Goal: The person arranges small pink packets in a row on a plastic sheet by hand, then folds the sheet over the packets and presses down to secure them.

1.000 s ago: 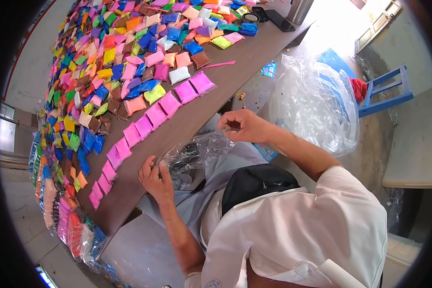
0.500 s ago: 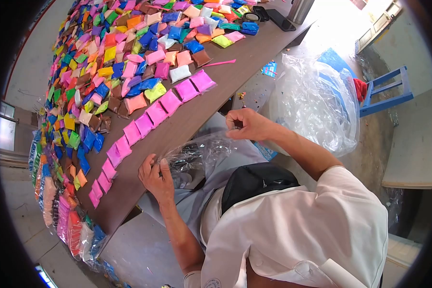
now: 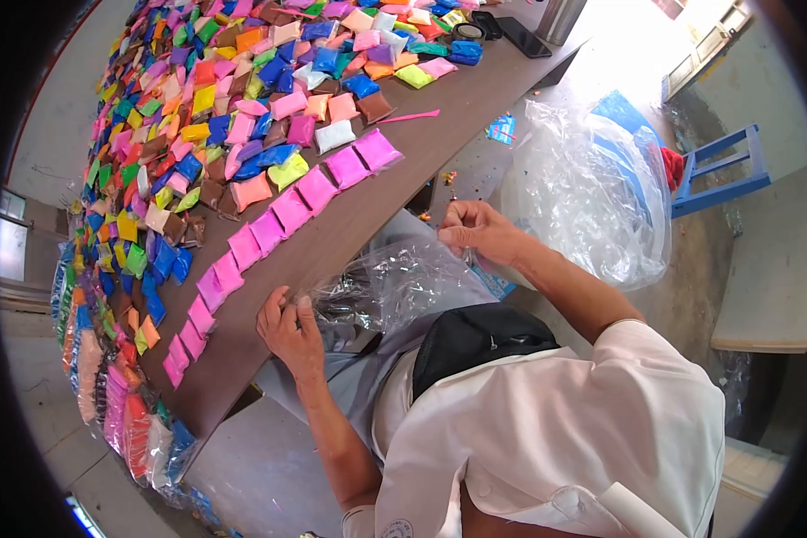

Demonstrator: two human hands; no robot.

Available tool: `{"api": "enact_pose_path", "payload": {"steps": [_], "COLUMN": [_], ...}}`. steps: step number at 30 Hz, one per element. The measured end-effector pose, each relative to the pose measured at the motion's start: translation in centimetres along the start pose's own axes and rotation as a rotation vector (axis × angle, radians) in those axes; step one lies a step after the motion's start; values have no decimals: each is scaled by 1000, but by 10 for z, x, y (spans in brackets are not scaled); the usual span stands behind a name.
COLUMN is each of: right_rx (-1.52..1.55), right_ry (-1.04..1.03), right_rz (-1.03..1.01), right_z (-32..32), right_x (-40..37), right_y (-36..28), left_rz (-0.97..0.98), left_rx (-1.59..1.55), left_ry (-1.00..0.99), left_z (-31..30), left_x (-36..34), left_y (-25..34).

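A clear plastic bag (image 3: 394,282) stretches over my lap, just off the table's near edge. My right hand (image 3: 475,235) pinches its far right side between thumb and fingers. At the other end, my left hand (image 3: 291,334) has curled fingers and a raised thumb against the bag's left side, by the table edge. Beyond the hands, a slanting row of pink packets (image 3: 267,231) lies along the brown tabletop (image 3: 332,229). The bag is see-through and wrinkled, and nothing can be made out inside it.
A large heap of small coloured packets (image 3: 242,99) covers the table's far side. Bigger filled bags (image 3: 139,430) hang at its left end. A phone (image 3: 524,38) and metal flask (image 3: 560,20) stand at the back. On the right are a big clear sack (image 3: 583,202) and a blue stool (image 3: 722,170).
My right hand has moved a little to the right, drawing the clear bag wider. My left hand has stayed almost in place. The pink row looks the same.
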State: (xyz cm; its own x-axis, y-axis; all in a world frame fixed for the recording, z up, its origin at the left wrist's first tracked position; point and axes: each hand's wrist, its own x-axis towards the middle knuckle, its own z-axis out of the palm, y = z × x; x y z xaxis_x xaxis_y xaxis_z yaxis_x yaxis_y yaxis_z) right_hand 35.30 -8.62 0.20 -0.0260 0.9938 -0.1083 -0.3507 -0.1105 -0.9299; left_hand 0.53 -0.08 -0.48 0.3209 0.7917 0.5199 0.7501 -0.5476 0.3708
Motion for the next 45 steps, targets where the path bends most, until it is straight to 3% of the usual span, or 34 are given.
{"api": "enact_pose_path", "payload": {"steps": [2,5,7,10,13,16,21,25,28,31,34,40,45], "right_rx": [11,93,112,-314,-1487,-1441,-1463,-1504,-1484,-1237,-901,-483,-466], "right_ry": [32,404,572,586,702,661,395,232,233,100,138,-22,-119], "right_rz": [-24,27,-15,109,-338,-437,-727,-843,-908,-824,-254,59,142], "right_z": [-3,6,-26,-78,-79,-39,18,31,39,36,47,29,24], "right_x": [1,1,3,-15,-29,-31,-8,11,12,15,-1,14,27], "right_y": [7,-6,10,17,29,10,3,3,-10,-13,-30,-30,-23], "left_rz": [2,-18,-26,-25,-33,-44,-68,-93,-115,-128,-157,-151,-94], "left_rx": [-2,-23,-24,-20,-24,-49,-104,-174,-197,-234,-279,-302,-291], "left_ry": [7,-1,-21,-37,-33,4,-7,-49,-39,-4,21,-17,-16], "left_z": [0,-1,-1,-2,-2,0,-2,-7,-8,-8,-8,-9,-9], "left_x": [0,0,-1,-2,-2,0,1,1,1,3,3,0,0], "left_y": [1,0,-2,-4,-4,-1,-1,-3,-2,3,2,-3,-6]}}
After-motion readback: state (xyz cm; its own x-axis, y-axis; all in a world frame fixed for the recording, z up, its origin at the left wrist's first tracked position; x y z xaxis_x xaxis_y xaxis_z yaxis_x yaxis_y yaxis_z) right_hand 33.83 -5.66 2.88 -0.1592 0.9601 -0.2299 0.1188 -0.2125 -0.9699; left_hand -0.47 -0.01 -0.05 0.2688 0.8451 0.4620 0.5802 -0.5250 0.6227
